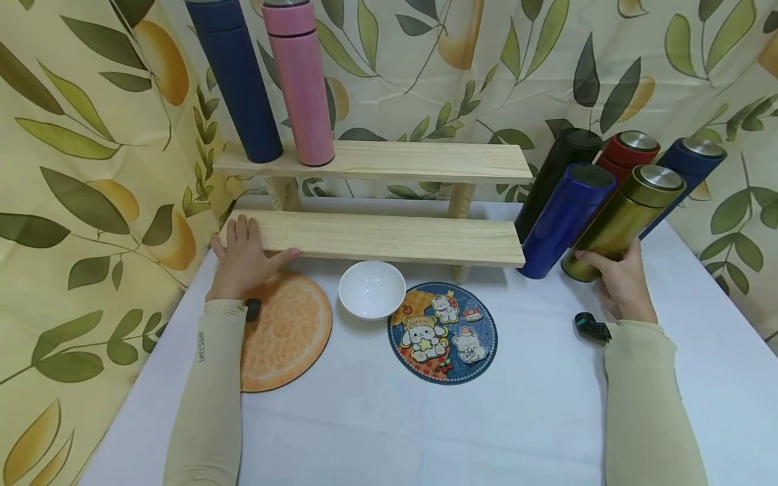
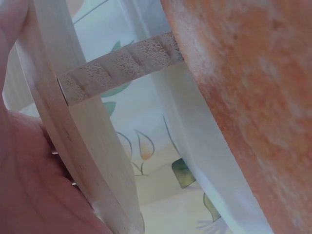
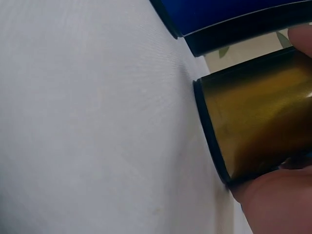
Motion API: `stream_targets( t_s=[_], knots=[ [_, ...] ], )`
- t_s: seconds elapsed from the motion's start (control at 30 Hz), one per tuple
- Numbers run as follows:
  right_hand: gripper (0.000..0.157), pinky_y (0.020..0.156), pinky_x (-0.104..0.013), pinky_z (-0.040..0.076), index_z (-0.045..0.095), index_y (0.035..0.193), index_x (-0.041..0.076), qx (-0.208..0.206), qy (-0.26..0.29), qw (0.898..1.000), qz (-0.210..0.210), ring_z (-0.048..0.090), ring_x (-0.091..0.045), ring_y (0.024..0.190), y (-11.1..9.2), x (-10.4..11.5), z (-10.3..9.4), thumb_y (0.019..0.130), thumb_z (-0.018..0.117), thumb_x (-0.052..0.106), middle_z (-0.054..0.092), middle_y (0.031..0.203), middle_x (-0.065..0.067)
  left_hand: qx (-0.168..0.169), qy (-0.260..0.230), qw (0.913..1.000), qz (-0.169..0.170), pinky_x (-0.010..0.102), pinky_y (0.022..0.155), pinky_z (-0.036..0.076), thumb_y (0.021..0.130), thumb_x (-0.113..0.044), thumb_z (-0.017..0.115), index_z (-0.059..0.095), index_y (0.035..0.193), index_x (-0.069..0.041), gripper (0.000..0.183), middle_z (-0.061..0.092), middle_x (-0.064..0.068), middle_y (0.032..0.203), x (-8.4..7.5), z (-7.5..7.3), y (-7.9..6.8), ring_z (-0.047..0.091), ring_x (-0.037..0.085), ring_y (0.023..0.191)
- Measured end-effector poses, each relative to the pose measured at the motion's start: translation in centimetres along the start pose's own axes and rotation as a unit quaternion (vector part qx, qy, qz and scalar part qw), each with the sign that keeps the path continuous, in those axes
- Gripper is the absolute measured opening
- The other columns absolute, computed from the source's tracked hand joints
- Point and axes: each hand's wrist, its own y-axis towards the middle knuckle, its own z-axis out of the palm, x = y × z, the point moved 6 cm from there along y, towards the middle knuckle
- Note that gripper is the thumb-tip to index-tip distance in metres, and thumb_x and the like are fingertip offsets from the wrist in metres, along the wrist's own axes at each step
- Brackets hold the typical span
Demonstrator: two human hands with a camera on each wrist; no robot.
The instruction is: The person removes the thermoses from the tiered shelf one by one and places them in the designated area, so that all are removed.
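My right hand [image 1: 623, 283] grips a gold thermos bottle [image 1: 632, 212] low on its body, with the thumb on the near side. In the right wrist view the dark base of the gold bottle [image 3: 258, 112] is close over the white cloth. A glossy blue bottle [image 1: 568, 219] stands just left of it. My left hand [image 1: 240, 260] rests on the left end of the lower plank of a two-step wooden shelf [image 1: 389, 236], fingers straight on top and thumb along the front edge. The left wrist view shows the palm [image 2: 44, 180] against the plank edge [image 2: 63, 131].
A black bottle [image 1: 556, 169], a red bottle [image 1: 626, 152] and another blue bottle [image 1: 693, 162] crowd behind. The upper plank [image 1: 419, 160] holds a navy bottle [image 1: 237, 81] and a pink bottle [image 1: 300, 88]. In front lie an orange mat [image 1: 292, 331], a white bowl [image 1: 372, 290] and a cartoon mat [image 1: 444, 334].
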Motion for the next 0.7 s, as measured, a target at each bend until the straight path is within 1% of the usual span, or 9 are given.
stream_targets(
  t_s=[0.17,0.23,0.3,0.33,0.4,0.5,0.53,0.6,0.7],
  knots=[
    [0.079,0.125,-0.026,0.019,0.033,0.15,0.032,0.029,-0.014,0.999,0.02,0.042,-0.007,0.131,0.0,0.0,0.2,0.096,0.074,-0.008,0.046,0.138,0.013,0.003,-0.001,1.0,-0.005,0.078,0.115,-0.012,0.097,-0.074,0.061,0.006,0.165,0.015,0.125,0.001,0.039,0.171,0.2,0.1,-0.2,-0.005,0.055,0.159],
    [0.08,0.125,-0.027,0.018,0.029,0.152,0.033,0.036,-0.016,0.999,0.021,0.041,-0.007,0.132,-0.1,0.5,0.2,0.097,0.073,-0.006,0.044,0.139,0.013,0.004,-0.001,1.0,-0.006,0.078,0.115,-0.012,0.097,-0.075,0.061,0.005,0.165,0.015,0.125,0.0,0.039,0.171,0.2,0.2,-0.2,-0.005,0.054,0.159],
    [0.086,0.126,-0.027,0.015,0.022,0.157,0.034,0.034,-0.026,0.999,0.021,0.037,-0.007,0.137,-0.3,1.3,0.2,0.099,0.074,-0.001,0.039,0.144,0.013,0.004,-0.001,1.0,-0.006,0.078,0.115,-0.012,0.097,-0.075,0.06,0.005,0.165,0.014,0.125,0.0,0.038,0.171,0.3,0.3,-0.1,-0.006,0.054,0.159],
    [0.089,0.127,-0.028,0.013,0.018,0.159,0.033,0.028,-0.032,0.999,0.018,0.034,-0.007,0.139,-0.5,1.9,0.2,0.099,0.074,0.001,0.036,0.147,0.013,0.003,-0.001,1.0,-0.005,0.078,0.115,-0.012,0.097,-0.076,0.06,0.005,0.165,0.014,0.126,0.0,0.038,0.171,0.3,0.3,-0.1,-0.006,0.054,0.159],
    [0.098,0.128,-0.03,0.007,0.009,0.165,0.035,0.01,-0.063,0.998,0.012,0.027,-0.011,0.147,-1.0,3.0,0.2,0.1,0.077,0.009,0.027,0.159,0.011,0.002,-0.003,1.0,-0.004,0.077,0.115,-0.013,0.096,-0.076,0.06,0.004,0.165,0.014,0.126,-0.001,0.038,0.172,0.4,0.3,0.0,-0.006,0.054,0.159],
    [0.106,0.128,-0.034,0.003,-0.001,0.17,0.035,-0.018,-0.109,0.994,-0.006,0.015,-0.016,0.156,-1.8,5.0,0.6,0.1,0.078,0.019,0.009,0.173,0.006,0.001,-0.004,1.0,-0.003,0.077,0.115,-0.013,0.096,-0.077,0.059,0.004,0.165,0.013,0.127,-0.001,0.038,0.172,0.4,0.4,0.2,-0.006,0.053,0.159],
    [0.107,0.128,-0.035,0.003,-0.001,0.17,0.035,-0.028,-0.117,0.993,-0.016,0.012,-0.016,0.158,-2.1,5.6,0.8,0.1,0.078,0.02,0.005,0.175,0.004,0.001,-0.003,1.0,-0.003,0.077,0.115,-0.013,0.096,-0.077,0.059,0.004,0.165,0.013,0.127,-0.001,0.038,0.172,0.4,0.3,0.2,-0.006,0.053,0.159],
    [0.105,0.128,-0.035,0.004,0.001,0.17,0.036,-0.047,-0.12,0.991,-0.04,0.008,-0.016,0.16,-2.7,6.9,1.1,0.1,0.078,0.02,0.002,0.176,0.003,0.001,-0.002,1.0,-0.002,0.077,0.115,-0.012,0.096,-0.078,0.059,0.004,0.165,0.013,0.127,-0.001,0.038,0.172,0.3,0.3,0.2,-0.006,0.053,0.159],
    [0.101,0.127,-0.029,0.001,0.006,0.17,0.034,-0.081,-0.123,0.985,-0.094,0.003,-0.014,0.161,-3.6,9.0,1.7,0.101,0.076,0.013,0.004,0.176,0.004,-0.001,0.0,1.0,0.001,0.078,0.115,-0.012,0.096,-0.078,0.058,0.004,0.165,0.013,0.127,-0.001,0.038,0.172,0.2,0.2,0.1,-0.006,0.053,0.159]
  ],
)
